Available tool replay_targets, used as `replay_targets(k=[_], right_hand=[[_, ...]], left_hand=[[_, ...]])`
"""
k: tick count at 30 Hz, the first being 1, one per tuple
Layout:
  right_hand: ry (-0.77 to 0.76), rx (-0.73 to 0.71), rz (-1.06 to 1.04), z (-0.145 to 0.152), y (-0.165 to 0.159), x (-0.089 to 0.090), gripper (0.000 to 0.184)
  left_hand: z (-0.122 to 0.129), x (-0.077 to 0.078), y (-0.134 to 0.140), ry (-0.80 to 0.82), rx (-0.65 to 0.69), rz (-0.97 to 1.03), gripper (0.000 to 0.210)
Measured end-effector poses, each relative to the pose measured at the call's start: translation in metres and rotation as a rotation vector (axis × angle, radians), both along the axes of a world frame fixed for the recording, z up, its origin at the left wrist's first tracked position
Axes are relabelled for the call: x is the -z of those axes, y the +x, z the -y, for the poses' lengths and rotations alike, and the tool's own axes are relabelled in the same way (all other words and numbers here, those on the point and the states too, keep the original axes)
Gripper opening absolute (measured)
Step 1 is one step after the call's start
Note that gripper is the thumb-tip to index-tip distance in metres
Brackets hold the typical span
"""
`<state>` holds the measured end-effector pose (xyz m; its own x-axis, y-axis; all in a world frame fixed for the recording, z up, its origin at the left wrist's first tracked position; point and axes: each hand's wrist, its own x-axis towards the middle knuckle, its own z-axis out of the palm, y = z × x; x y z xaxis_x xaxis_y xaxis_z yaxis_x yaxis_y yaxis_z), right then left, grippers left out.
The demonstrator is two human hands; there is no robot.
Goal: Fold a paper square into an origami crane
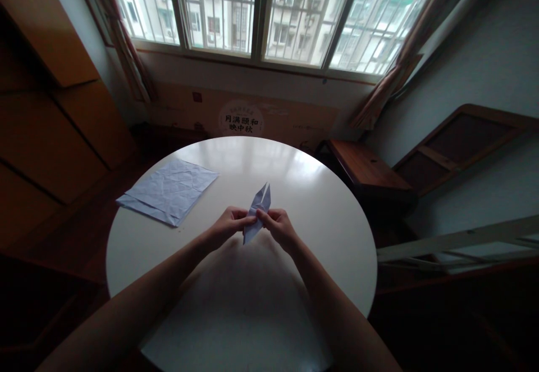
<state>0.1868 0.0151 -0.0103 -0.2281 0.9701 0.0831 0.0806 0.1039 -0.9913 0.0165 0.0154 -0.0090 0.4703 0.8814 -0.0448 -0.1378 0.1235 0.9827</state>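
Observation:
Between my two hands is a piece of folded paper point(251, 234), pale bluish, narrow and pointed at both ends. Its far end splits into two sharp tips; the near end comes to a single point. My left hand point(228, 223) pinches its left side, thumb on top and fingers underneath. On the right side, my right hand point(280, 226) grips it the same way, with the thumb near its middle. Both hands are close together above the white table. The fingers under the paper are partly hidden.
A creased sheet of paper point(168, 190) lies at the left of the round white table point(337, 237), overhanging its edge. Beyond the table are a printed cardboard panel point(290, 119) and a barred window. A wooden stool-like piece point(366, 164) stands at the right, cabinets point(46, 136) at the left.

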Motion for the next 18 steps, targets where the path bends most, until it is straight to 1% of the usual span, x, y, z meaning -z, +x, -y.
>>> replay_targets(k=[5, 8, 14, 18], right_hand=[[-0.025, -0.056, -0.043, 0.0035, -0.0043, -0.0034, 0.054], [-0.045, -0.072, -0.080, 0.0050, -0.0071, -0.0041, 0.054], [-0.044, -0.093, -0.014, 0.0052, -0.0059, -0.0042, 0.054], [-0.024, -0.109, -0.029, 0.0067, -0.0057, -0.0067, 0.053]], left_hand=[[0.0001, -0.0020, 0.0032, 0.001, -0.075, 0.024, 0.041], [0.0003, -0.0045, 0.0033, 0.025, -0.088, 0.046, 0.039], [0.0019, -0.0080, 0.0016, 0.109, -0.138, 0.021, 0.036], [0.0001, -0.0048, 0.0018, 0.092, -0.134, 0.031, 0.035]])
